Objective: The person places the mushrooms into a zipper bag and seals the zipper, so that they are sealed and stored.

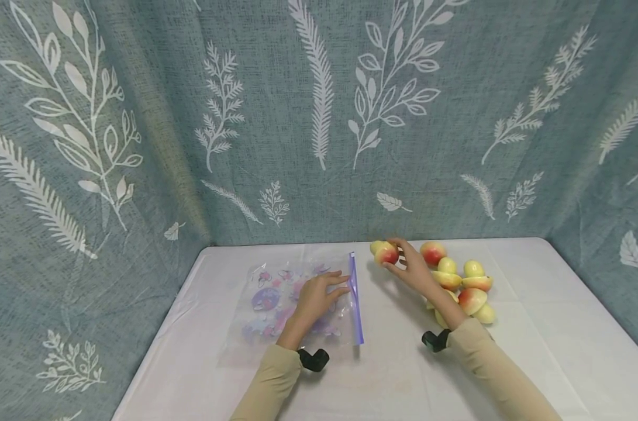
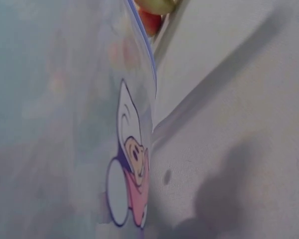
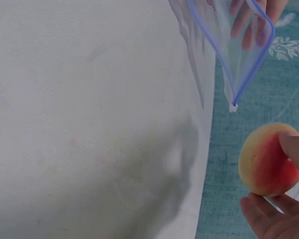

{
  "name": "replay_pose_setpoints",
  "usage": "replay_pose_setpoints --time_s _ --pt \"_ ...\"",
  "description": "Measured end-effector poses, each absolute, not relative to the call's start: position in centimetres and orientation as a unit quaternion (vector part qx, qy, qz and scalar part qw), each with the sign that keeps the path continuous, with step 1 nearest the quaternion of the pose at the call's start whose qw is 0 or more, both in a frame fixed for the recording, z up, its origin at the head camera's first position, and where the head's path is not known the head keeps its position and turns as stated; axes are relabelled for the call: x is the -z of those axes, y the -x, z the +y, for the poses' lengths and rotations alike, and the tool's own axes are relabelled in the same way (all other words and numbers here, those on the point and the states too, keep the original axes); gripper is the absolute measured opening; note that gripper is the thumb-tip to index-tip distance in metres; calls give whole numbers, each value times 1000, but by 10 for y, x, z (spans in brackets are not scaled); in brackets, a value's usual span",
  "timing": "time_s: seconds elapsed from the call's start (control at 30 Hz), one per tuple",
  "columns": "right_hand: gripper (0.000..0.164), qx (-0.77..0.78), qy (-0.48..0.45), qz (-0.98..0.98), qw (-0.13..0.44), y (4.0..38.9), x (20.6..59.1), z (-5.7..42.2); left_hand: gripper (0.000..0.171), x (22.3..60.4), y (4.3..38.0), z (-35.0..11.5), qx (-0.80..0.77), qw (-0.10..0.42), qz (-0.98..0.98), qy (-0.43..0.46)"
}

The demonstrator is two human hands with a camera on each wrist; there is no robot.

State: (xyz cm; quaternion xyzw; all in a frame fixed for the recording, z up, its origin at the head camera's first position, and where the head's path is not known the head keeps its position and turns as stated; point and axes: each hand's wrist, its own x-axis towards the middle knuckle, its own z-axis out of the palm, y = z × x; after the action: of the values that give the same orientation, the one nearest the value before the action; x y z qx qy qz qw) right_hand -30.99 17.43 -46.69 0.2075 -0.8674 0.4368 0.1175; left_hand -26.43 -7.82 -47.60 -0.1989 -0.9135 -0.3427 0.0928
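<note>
A clear zip bag [image 1: 266,299] with purple and pink prints lies at the left of the table, its purple zip edge [image 1: 357,304] facing right. My left hand [image 1: 316,298] holds the bag by its zip edge, and its fingers show through the film in the right wrist view. There the bag's mouth [image 3: 234,94] gapes. My right hand [image 1: 410,269] grips a red-and-yellow peach [image 3: 269,159], just right of the mouth. A small yellow fruit [image 1: 375,247] shows beside this peach; whether I hold it too, I cannot tell. A cartoon figure [image 2: 132,164] on the film fills the left wrist view.
Right of my right hand, several red-and-yellow peaches [image 1: 472,300] and small yellow fruits [image 1: 473,268] sit close together on the white tablecloth [image 1: 392,362]. A blue-green curtain [image 1: 276,117] with white leaf prints hangs behind the table and along both sides.
</note>
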Motion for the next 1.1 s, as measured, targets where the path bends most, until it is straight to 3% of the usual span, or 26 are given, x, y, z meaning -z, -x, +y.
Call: replay_pose_setpoints --time_s 1.1 --pt "56 -452 -230 -854 115 293 468 181 35 471 263 -76 338 89 -915 200"
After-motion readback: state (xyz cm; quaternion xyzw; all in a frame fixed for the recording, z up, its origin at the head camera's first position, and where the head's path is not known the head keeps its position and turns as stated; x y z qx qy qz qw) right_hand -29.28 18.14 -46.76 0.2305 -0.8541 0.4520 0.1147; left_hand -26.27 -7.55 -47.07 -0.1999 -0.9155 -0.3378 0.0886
